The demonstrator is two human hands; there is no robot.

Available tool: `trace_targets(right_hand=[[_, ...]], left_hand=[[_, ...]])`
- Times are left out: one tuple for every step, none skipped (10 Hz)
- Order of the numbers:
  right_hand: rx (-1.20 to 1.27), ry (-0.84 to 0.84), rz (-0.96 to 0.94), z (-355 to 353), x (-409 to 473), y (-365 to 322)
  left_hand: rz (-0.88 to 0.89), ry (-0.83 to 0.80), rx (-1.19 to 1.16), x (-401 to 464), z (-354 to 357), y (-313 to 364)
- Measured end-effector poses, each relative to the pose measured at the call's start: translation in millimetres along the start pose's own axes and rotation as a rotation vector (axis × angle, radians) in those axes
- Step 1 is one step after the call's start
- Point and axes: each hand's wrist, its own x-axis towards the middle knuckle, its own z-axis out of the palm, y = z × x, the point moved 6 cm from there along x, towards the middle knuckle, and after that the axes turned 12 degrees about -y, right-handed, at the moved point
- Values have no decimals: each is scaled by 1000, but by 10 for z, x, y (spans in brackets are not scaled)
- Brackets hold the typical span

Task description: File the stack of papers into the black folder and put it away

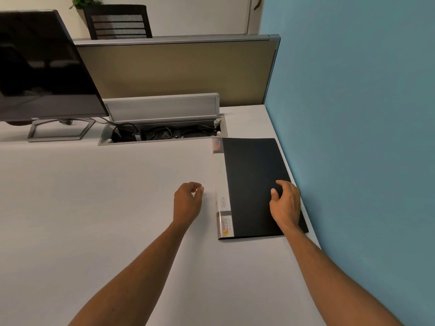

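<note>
The black folder (251,175) lies closed and flat on the white desk (106,196), pushed against the blue partition on the right. Its white labelled spine faces left. My right hand (286,204) rests on the folder's near right corner, fingers curled loosely, holding nothing. My left hand (188,201) hovers just left of the spine, fingers loosely bent and apart, touching nothing. No loose papers are visible.
A dark monitor (44,67) on a stand sits at the back left. An open cable tray (162,134) with its lid raised lies in the desk behind the folder. A tan divider (176,71) closes the back, the blue partition (353,114) the right.
</note>
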Motion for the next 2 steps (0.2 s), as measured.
trace_targets(right_hand=[[5, -58, -43, 141, -50, -193], [-23, -105, -99, 307, -117, -447]], left_hand=[[56, 11, 86, -48, -182, -125], [92, 45, 181, -92, -397, -278]])
